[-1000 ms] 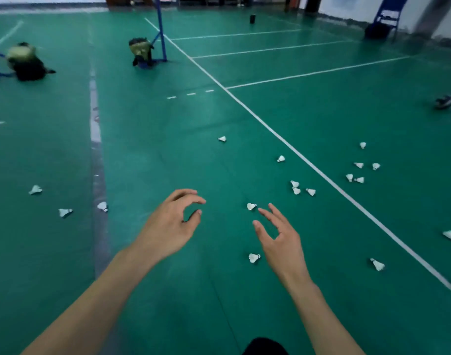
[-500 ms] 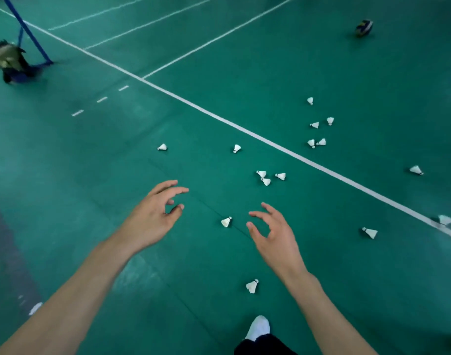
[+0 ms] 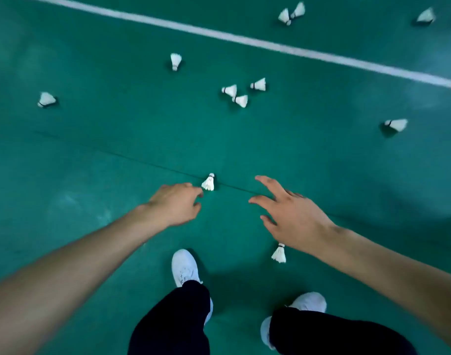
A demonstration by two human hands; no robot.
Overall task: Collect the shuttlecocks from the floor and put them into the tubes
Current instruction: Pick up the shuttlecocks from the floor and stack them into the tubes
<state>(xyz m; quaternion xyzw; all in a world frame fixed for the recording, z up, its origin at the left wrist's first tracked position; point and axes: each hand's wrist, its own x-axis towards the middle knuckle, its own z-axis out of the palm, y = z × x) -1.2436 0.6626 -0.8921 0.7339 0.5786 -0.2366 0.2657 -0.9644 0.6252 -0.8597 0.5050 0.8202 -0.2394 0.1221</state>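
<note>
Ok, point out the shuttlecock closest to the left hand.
The shuttlecock on the floor seam, right at the left hand's fingertips. All others lie farther off.

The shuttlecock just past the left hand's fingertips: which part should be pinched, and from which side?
Probably pinch the feather skirt of the shuttlecock, coming from the near side. It lies with its cork end pointing away and the flared skirt facing the left hand, whose fingertips are almost at it. The skirt is its widest, nearest part.

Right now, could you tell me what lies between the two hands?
In the head view, only bare green floor separates the left hand from the right hand.
</note>
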